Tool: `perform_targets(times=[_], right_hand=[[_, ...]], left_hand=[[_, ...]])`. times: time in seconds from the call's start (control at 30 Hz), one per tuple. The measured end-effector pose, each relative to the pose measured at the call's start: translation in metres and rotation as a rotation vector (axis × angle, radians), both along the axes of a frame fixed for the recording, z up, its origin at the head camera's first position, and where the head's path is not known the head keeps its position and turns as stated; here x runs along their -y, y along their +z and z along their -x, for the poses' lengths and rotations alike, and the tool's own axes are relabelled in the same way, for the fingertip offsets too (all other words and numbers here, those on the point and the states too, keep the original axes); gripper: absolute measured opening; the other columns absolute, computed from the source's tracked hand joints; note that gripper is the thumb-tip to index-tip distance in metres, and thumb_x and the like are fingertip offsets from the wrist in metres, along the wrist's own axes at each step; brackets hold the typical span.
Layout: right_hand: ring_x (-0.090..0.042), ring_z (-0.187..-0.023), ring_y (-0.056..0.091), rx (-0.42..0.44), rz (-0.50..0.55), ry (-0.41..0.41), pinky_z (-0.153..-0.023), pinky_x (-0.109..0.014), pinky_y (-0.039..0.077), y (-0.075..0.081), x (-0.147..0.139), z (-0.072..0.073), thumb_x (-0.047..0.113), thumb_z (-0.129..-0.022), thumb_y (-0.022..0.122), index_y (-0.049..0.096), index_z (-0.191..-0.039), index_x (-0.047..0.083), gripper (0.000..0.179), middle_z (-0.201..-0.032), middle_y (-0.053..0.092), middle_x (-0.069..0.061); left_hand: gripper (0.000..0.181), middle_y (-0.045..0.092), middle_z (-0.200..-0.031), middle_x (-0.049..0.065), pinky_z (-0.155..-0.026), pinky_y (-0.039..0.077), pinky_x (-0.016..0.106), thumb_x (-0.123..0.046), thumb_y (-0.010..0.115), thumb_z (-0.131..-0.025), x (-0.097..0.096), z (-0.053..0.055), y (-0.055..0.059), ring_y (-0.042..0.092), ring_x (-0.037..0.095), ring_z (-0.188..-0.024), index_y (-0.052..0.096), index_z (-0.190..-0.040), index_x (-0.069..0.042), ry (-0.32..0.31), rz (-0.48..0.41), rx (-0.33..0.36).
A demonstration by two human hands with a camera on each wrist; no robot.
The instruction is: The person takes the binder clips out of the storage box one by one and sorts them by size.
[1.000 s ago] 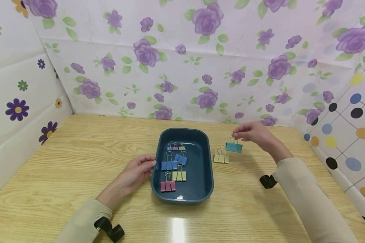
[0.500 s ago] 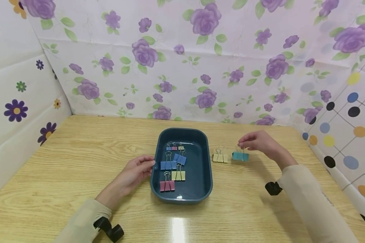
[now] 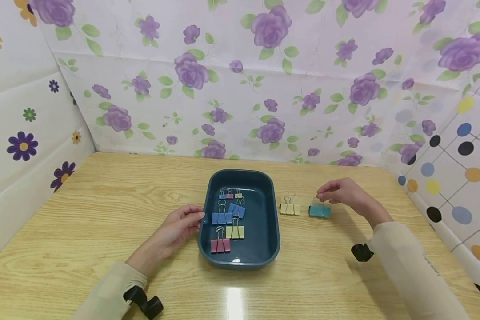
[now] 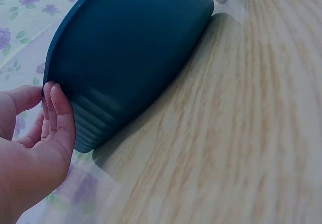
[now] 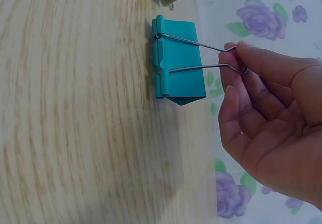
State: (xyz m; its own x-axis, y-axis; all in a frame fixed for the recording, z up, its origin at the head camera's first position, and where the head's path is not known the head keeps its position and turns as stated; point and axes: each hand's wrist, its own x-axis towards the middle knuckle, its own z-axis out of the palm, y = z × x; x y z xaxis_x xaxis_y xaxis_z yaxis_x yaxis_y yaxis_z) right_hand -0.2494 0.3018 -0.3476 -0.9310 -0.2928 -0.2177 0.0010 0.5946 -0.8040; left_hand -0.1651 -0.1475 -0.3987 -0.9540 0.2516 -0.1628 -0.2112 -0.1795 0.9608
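My right hand [image 3: 346, 194] pinches the wire handle of a teal binder clip [image 3: 319, 211] between thumb and fingertips. In the right wrist view the teal clip [image 5: 181, 58] hangs from its handle, close to the wooden surface. Just left of it, in the head view, a pale yellow binder clip [image 3: 290, 209] lies on the table. My left hand [image 3: 181, 224] grips the left rim of a dark blue tray [image 3: 260, 260], thumb on one side and fingers against the outer wall [image 4: 126, 48]. Whether the teal clip touches the table is hard to tell.
Inside the tray lie several binder clips, among them a pink one [image 3: 221, 246], a yellow one [image 3: 235, 232], a blue one [image 3: 222, 218] and a few tiny ones near the far end. A flowered cloth wall [image 3: 240, 111] stands behind the wooden table [image 3: 144, 182].
My right hand has brought the teal clip down and rightward, from above and behind the yellow clip to the right of it. The left hand still holds the tray.
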Motion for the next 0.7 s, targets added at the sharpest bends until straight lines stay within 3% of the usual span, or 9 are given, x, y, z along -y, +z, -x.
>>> perform_targets(times=[0.33, 0.53, 0.7], right_hand=[[-0.022, -0.100, 0.062, 0.007, 0.011, 0.018, -0.093, -0.048, 0.047, -0.0062, -0.0001, 0.0021, 0.020, -0.094, 0.066, 0.064, -0.114, -0.004, 0.031, -0.111, 0.066, -0.016], [-0.029, -0.107, 0.060, 0.021, 0.019, 0.060, -0.093, -0.048, 0.046, -0.0079, -0.0008, 0.0031, 0.025, -0.094, 0.065, 0.055, -0.127, -0.007, 0.047, -0.120, 0.062, -0.019], [-0.033, -0.115, 0.054, -0.021, 0.014, 0.056, -0.095, -0.048, 0.045, -0.0070, -0.0014, 0.0053, 0.027, -0.096, 0.062, 0.048, -0.134, -0.007, 0.052, -0.131, 0.053, -0.023]], left_hand=[[0.026, 0.059, -0.093, 0.005, -0.075, 0.049, 0.025, -0.008, 0.056, -0.097, -0.0003, -0.0004, 0.0009, 0.055, 0.013, -0.080, 0.049, -0.116, 0.009, 0.016, 0.020, 0.020], [0.025, 0.059, -0.093, 0.005, -0.074, 0.049, 0.025, -0.008, 0.056, -0.097, -0.0005, -0.0011, 0.0018, 0.055, 0.013, -0.080, 0.050, -0.116, 0.008, 0.024, 0.019, 0.030], [0.028, 0.059, -0.094, 0.005, -0.075, 0.049, 0.025, -0.008, 0.056, -0.097, 0.0001, -0.0013, 0.0019, 0.055, 0.013, -0.080, 0.048, -0.118, 0.009, 0.022, 0.017, 0.026]])
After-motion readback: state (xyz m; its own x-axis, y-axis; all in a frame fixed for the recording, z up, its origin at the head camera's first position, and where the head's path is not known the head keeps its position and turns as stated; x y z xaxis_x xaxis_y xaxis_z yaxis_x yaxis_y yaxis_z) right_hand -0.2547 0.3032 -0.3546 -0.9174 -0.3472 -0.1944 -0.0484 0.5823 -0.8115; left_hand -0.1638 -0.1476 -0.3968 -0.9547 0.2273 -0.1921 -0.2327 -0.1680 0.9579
